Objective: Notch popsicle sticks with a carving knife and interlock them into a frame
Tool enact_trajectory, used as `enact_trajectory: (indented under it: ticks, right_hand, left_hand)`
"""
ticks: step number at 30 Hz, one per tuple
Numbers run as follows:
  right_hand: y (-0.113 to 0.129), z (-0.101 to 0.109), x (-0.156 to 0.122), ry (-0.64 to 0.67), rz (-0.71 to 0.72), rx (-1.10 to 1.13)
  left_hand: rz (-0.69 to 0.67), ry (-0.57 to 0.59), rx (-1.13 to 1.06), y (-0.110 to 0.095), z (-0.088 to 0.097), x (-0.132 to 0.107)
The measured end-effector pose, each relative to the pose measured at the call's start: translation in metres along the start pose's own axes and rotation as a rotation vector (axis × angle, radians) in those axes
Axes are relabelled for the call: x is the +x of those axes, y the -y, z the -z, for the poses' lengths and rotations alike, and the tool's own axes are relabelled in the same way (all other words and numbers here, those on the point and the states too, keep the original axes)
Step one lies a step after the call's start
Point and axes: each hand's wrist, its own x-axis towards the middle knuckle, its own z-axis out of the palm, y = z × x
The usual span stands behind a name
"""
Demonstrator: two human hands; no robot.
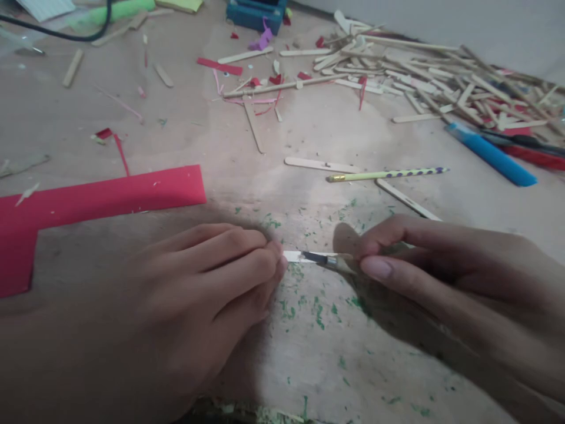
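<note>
My left hand (220,277) lies knuckles up on the table, its fingers closed together over one end of a pale craft stick (292,257). The stick pokes out to the right of the fingertips. Pinched between thumb and forefinger of my right hand (435,274) is a craft knife (330,261) with a dark blade and a metal collar. Its blade points left and rests at the top of the stick, a short way from my left fingertips. Part of the knife's handle is hidden by my right fingers.
Green shavings dot the wooden table (318,365). Beyond my hands lie a yellow pencil (375,175), a loose craft stick (320,164) and a red foam strip (106,193). A heap of sticks (424,70) and a blue cutter (494,154) are at back right; a blue box (256,16) stands behind.
</note>
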Motion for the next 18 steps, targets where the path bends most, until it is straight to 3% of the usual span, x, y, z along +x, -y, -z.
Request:
enact_trajectory:
  ticks: [3,5,8,11,15,18]
  right_hand:
    - [0.004,-0.002,0.006,0.065,-0.06,0.201]
    - [0.005,-0.002,0.006,0.019,-0.055,0.22]
    - [0.004,-0.002,0.001,-0.134,-0.026,0.062]
    - [0.002,-0.001,-0.004,-0.285,0.12,-0.182]
    - [0.0,0.001,-0.005,-0.228,0.309,-0.38]
    - [-0.002,-0.001,-0.006,-0.206,0.394,-0.438]
  left_hand:
    - [0.001,-0.006,-0.008,0.003,0.002,0.001]
    - [0.006,-0.009,0.005,0.004,0.003,0.003]
    - [0.031,0.014,-0.001,0.004,0.005,0.008]
    - [0.066,0.025,-0.014,0.003,0.01,0.013]
    - [0.013,0.078,0.028,0.004,0.015,0.02]
    - [0.045,0.082,0.031,0.007,0.018,0.026]
